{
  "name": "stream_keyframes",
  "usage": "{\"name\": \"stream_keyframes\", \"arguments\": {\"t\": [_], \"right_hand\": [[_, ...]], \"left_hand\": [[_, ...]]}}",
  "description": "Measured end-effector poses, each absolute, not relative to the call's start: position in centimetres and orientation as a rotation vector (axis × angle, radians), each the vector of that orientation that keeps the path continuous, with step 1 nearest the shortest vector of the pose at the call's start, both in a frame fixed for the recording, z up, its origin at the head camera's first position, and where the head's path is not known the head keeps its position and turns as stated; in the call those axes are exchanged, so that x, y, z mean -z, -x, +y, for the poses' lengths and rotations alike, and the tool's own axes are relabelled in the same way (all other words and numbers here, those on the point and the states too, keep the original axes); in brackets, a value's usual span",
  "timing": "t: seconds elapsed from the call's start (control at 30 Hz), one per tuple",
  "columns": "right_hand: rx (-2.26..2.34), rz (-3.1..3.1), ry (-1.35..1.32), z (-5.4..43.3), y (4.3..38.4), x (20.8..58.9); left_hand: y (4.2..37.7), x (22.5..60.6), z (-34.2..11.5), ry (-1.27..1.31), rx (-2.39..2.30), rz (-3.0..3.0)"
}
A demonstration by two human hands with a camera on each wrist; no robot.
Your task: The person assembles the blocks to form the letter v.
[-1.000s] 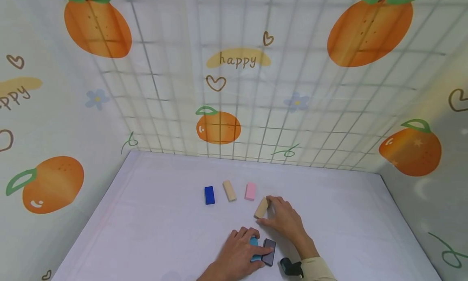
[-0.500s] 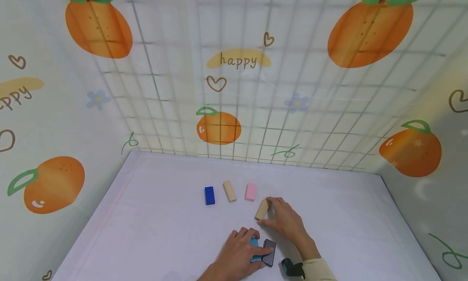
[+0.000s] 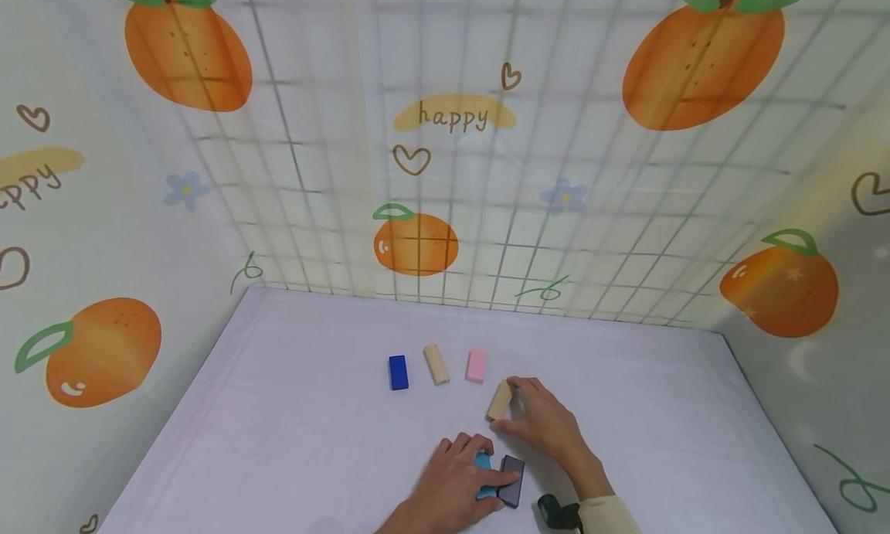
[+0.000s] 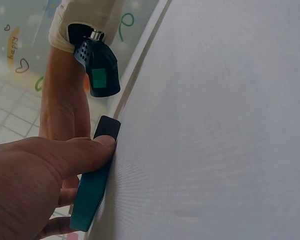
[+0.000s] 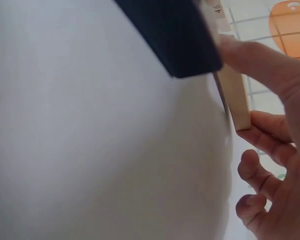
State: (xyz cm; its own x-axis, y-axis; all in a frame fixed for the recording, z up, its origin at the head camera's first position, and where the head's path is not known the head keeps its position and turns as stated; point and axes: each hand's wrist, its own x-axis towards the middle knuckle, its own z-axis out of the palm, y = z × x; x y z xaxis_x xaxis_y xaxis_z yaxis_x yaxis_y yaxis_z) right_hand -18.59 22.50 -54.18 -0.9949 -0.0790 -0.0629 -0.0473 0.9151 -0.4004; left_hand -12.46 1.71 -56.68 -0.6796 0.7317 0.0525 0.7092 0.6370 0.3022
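In the head view, my left hand (image 3: pixel 455 480) grips a teal block (image 3: pixel 484 472) at the near side of the table. One of its fingers reaches over onto a dark grey block (image 3: pixel 513 484) right beside it. The left wrist view shows the thumb against the dark end and the teal block (image 4: pixel 90 202) below it. My right hand (image 3: pixel 549 426) holds a plain wooden block (image 3: pixel 499 400) between thumb and fingers, lying slanted on the table. In the right wrist view, the wooden block (image 5: pixel 238 97) is pinched at its ends, with the other fingers curled free.
A blue block (image 3: pixel 399 372), a second plain wooden block (image 3: pixel 436 364) and a pink block (image 3: pixel 476 365) lie in a loose row farther back. A dark device (image 3: pixel 558 512) sits on the right wrist. Patterned cloth walls (image 3: pixel 327 232) enclose the white table (image 3: pixel 278 426).
My right hand has drawn the wooden block very slightly toward the near edge. The left hand, with the teal and dark grey blocks, has stayed in place.
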Motion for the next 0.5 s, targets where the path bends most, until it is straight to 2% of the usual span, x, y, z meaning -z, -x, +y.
{"name": "stream_keyframes", "arguments": {"t": [0.5], "right_hand": [[0.603, 3.013, 0.116, 22.95, 17.89, 53.66]], "left_hand": [[12.45, 56.65, 1.83, -1.191, -0.483, 2.752]]}}
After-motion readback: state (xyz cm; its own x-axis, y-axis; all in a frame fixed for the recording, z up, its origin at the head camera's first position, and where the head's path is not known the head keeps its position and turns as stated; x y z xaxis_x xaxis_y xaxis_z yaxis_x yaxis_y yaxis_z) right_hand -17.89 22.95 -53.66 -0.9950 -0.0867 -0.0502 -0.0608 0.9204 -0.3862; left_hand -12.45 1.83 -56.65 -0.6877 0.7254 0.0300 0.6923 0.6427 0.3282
